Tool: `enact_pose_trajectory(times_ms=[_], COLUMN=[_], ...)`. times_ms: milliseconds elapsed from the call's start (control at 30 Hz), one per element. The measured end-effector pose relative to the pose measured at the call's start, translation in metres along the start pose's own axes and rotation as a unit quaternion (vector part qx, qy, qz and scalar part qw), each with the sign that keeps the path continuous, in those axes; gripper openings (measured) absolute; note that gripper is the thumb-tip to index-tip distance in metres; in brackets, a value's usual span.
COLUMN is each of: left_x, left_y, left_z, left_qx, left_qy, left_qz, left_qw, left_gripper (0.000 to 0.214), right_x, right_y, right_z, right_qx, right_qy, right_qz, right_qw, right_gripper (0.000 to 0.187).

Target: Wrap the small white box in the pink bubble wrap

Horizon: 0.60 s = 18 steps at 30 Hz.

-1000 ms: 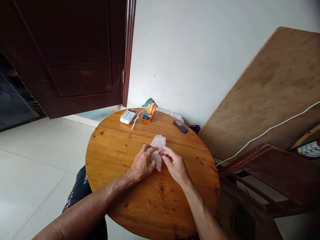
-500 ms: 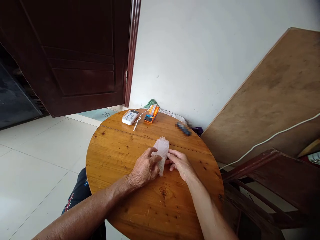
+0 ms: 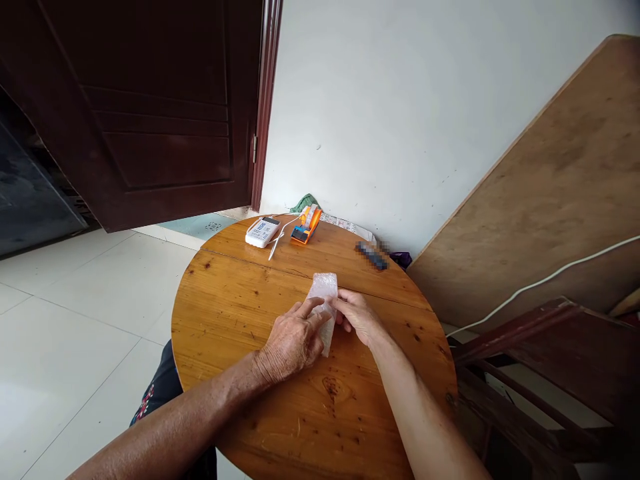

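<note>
A strip of whitish bubble wrap (image 3: 325,285), apparently folded into a narrow packet, lies at the middle of the round wooden table (image 3: 235,320). Anything inside it is hidden. My left hand (image 3: 297,335) rests over its left side and lower part, with fingers bent and pressing on the wrap. From the right, my right hand (image 3: 359,317) pinches the wrap's right edge between thumb and fingers. The fingertips of both hands nearly meet on the packet.
Toward the back stand an orange tape dispenser (image 3: 306,225) and a white power bank (image 3: 263,231) with a white cable (image 3: 276,245). A blurred dark object (image 3: 371,255) lies at back right. Beyond are the wall, a door (image 3: 165,133) and a leaning board (image 3: 550,167).
My right hand's fingertips have moved left onto the wrap, closer to my left fingers. The wrap's top edge now looks straighter. The view has shifted slightly.
</note>
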<state>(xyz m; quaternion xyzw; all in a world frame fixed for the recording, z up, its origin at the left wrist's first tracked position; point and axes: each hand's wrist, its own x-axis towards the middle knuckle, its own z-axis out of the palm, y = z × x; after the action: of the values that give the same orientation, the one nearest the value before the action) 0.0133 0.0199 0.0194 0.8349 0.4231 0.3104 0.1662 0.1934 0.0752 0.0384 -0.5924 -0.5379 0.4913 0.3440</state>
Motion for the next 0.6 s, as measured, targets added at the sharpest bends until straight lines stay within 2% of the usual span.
enact_pose_trajectory(times_ms=[200, 333, 467, 600], left_x=[0.0, 0.001, 0.001, 0.002], left_y=[0.001, 0.002, 0.002, 0.003], left_z=[-0.003, -0.004, -0.003, -0.003], left_qx=[0.031, 0.041, 0.037, 0.028], left_qy=[-0.013, -0.024, -0.017, -0.034], left_qz=[0.021, 0.023, 0.019, 0.025], left_qw=[0.999, 0.999, 0.999, 0.999], left_gripper=[0.053, 0.048, 0.047, 0.046], right_x=[0.004, 0.011, 0.02, 0.021], right_y=[0.003, 0.015, 0.026, 0.029], right_z=[0.001, 0.007, 0.011, 0.013], right_qx=[-0.013, 0.002, -0.083, -0.093], right_qy=[0.012, 0.046, 0.116, 0.118], right_qz=[0.018, -0.062, -0.127, -0.155], right_qw=[1.0, 0.997, 0.982, 0.976], right_gripper=[0.037, 0.031, 0.031, 0.029])
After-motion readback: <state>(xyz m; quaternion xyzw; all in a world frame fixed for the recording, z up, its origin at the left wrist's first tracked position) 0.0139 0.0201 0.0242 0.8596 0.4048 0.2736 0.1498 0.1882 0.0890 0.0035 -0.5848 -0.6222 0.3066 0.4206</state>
